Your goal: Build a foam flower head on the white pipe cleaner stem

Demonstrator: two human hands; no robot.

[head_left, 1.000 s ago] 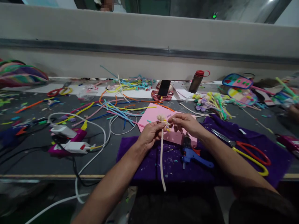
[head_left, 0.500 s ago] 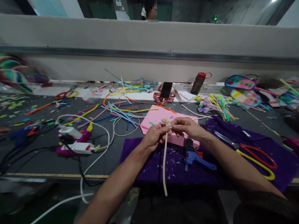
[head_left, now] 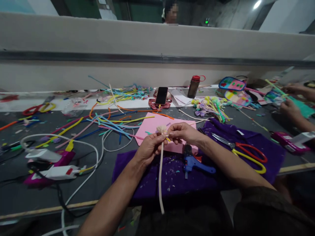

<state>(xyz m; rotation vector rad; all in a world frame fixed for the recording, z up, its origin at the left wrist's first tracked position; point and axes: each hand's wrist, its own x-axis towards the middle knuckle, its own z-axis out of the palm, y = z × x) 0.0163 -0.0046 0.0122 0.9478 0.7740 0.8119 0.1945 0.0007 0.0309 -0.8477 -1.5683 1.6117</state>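
Left hand [head_left: 148, 148] pinches the long cream pipe-cleaner stem [head_left: 160, 177] just under its small fuzzy cream flower head [head_left: 161, 128]; stem hangs down past the table edge. Right hand [head_left: 183, 132] has fingertips closed on the head from the right side. Both are held above the pink foam sheet [head_left: 152, 124] and purple felt cloth [head_left: 172, 177]. Blue glue gun [head_left: 194, 161] lies on the cloth just below the right wrist; red-and-yellow-handled scissors [head_left: 246, 154] lie further right. Another person's hands [head_left: 291, 108] work at far right.
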